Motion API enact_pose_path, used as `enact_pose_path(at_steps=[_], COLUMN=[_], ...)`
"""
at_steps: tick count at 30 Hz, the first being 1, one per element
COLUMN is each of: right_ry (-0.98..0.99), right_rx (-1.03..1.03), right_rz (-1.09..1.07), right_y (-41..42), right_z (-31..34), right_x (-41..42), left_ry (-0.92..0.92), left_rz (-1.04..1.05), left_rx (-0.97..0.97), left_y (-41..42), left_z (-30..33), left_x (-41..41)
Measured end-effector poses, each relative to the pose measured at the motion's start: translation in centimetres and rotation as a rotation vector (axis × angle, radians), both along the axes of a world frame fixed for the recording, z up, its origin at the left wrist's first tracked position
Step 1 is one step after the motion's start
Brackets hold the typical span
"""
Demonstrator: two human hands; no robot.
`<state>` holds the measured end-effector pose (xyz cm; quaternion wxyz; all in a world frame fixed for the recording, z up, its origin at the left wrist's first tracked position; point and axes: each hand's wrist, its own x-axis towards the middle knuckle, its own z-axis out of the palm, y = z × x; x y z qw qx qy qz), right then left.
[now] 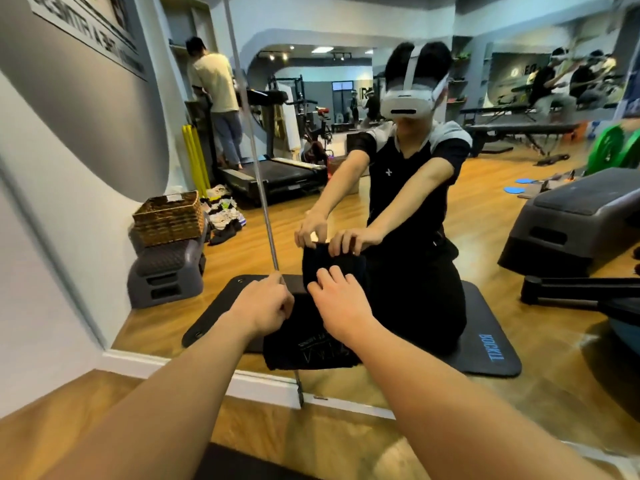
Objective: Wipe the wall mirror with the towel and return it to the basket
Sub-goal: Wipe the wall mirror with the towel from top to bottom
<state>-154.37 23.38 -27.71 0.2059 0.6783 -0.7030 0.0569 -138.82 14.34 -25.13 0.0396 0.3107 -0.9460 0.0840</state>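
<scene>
A black towel [308, 344] hangs flat against the wall mirror [450, 306] low down, just above the white baseboard. My left hand [263, 304] pinches the towel's upper left corner with curled fingers. My right hand [337, 299] grips the upper edge to the right, fingers bent over the cloth against the glass. The wicker basket [168, 218] appears only as a reflection at the left of the mirror, sitting on a grey step block.
A metal seam strip [249, 133] divides the mirror panels. The reflection shows a black floor mat [491, 351], grey aerobic steps [571, 216], a treadmill, shoes and other people in a gym. Wooden floor [104, 410] lies below the baseboard.
</scene>
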Motion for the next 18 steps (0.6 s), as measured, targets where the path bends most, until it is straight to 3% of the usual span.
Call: enact_pose_path(at_steps=[8,12,18], right_ry=[-0.095,-0.222,-0.244], right_rx=[0.125,0.207,0.458], right_rz=[0.205,0.328,0.429], right_y=[-5.4,-10.6,-18.0], right_z=[-1.7,-5.2,-11.0], right_x=[8.5,14.1,20.2], left_ry=[0.056,0.125,0.127], left_rz=[0.204,0.367,0.611], left_rx=[0.013,0.117,0.326], left_y=[-1.9,-5.8,-10.1], left_z=[-2.5,-6.2,-13.0], left_x=[11.3,17.1,23.5])
